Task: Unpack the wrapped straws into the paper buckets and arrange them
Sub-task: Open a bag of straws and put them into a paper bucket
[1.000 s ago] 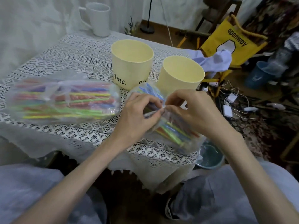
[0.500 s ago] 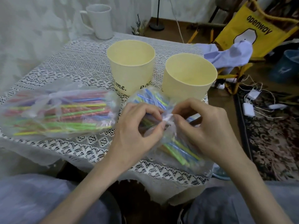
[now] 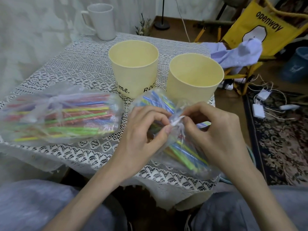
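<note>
Two pale yellow paper buckets stand empty on the lace-covered table: the left bucket, with black lettering, and the right bucket. In front of them lies a clear plastic bag of coloured straws, slanting toward the table's near right corner. My left hand and my right hand both pinch the knotted twist of plastic at the bag's middle. A second, larger tied bag of straws lies on the left of the table, untouched.
A white mug stands at the table's back left. To the right, off the table, are a yellow folding chair with a light blue cloth, a blue bin, and chargers with cables on a patterned rug.
Both hands keep working the knot on the small bag. The camera has tilted and closed in, so the buckets and bags sit lower and larger in view.
</note>
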